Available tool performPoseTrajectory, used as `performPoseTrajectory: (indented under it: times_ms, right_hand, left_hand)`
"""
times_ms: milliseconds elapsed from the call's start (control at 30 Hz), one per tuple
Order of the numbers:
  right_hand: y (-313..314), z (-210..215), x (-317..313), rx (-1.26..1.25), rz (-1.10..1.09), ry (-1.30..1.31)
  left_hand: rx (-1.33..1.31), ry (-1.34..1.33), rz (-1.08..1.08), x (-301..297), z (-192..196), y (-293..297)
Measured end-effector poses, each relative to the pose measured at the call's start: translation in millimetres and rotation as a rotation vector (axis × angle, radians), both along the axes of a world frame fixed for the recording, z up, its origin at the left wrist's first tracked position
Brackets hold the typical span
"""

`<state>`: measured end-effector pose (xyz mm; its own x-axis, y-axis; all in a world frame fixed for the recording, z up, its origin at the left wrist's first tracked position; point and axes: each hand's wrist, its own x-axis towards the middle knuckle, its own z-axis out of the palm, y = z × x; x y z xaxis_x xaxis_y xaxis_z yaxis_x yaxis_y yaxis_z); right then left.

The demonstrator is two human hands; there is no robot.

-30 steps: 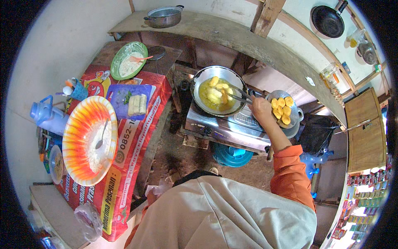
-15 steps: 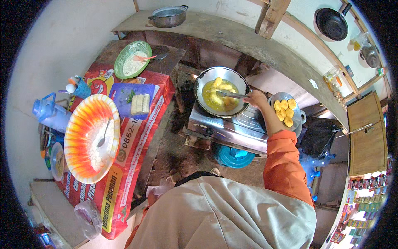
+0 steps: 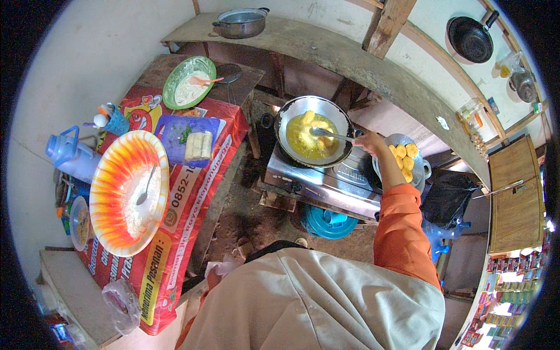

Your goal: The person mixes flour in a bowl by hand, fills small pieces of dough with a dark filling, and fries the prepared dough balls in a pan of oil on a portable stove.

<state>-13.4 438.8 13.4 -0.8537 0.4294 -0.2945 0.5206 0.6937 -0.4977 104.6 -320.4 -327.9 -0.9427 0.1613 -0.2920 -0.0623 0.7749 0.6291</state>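
Note:
My right hand (image 3: pixel 371 143) is closed round the handle of metal tongs (image 3: pixel 337 136). The tongs reach left over a wok (image 3: pixel 283 125), their tips among pale yellow battered pieces (image 3: pixel 309 116) frying in bubbling oil. The wok sits on the left burner of a silver gas stove (image 3: pixel 318 181). Beside my right wrist, several golden fried pieces (image 3: pixel 402 153) lie in a metal pan (image 3: pixel 419 140). Only part of my left sleeve (image 3: pixel 185 332) shows at the lower edge; my left hand is out of sight.
On the red-covered table (image 3: pixel 204 175) at left stand an orange-white flour bowl (image 3: pixel 108 195), a green batter bowl (image 3: pixel 169 90) and a purple cutting board (image 3: pixel 169 137) with pale blocks (image 3: pixel 199 146). A wooden shelf (image 3: pixel 326 44) runs behind the stove; a teal lidded bucket (image 3: pixel 329 224) stands beneath.
My right hand has shifted slightly right and down with the tongs. The tongs have swung so their tips sit a little higher than the handle. The view has moved slightly.

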Motion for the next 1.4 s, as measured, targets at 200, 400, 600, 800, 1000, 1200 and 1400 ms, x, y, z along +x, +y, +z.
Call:
performPoseTrajectory:
  times_ms: [200, 400, 600, 800, 1000, 1200, 1400]
  right_hand:
    - [-21.3, 25.0, 18.9, -0.298, -0.300, -0.072]
    - [-18.6, 24.6, 27.4, -0.350, -0.351, -0.058]
    - [-10.1, 16.8, 35.8, -0.280, -0.317, 0.048]
    - [-60.0, 45.4, 23.3, 0.252, 0.010, 0.011]
    - [-85.7, 46.5, 25.0, 0.505, 0.055, -0.128]
    - [-68.8, 42.5, 24.9, 0.402, 0.092, -0.087]
    - [-10.5, -1.4, 43.7, 0.034, 0.172, 0.215]
  left_hand:
    - [0.059, 0.066, -0.043, 0.1, 33.2, 12.0]
    - [-0.002, 0.068, -0.045, -3.0, 26.4, 6.8]
    - [-0.007, 0.089, -0.067, -5.1, 17.4, 4.2]
    - [-0.075, 0.031, -0.027, 2.0, 8.3, -5.4]
    - [-0.140, -0.020, -0.046, -7.7, 10.3, -0.6]
    - [-0.141, -0.026, -0.064, -5.9, 30.0, 6.9]
    - [-0.089, -0.008, -0.047, -4.5, 34.9, 8.8]
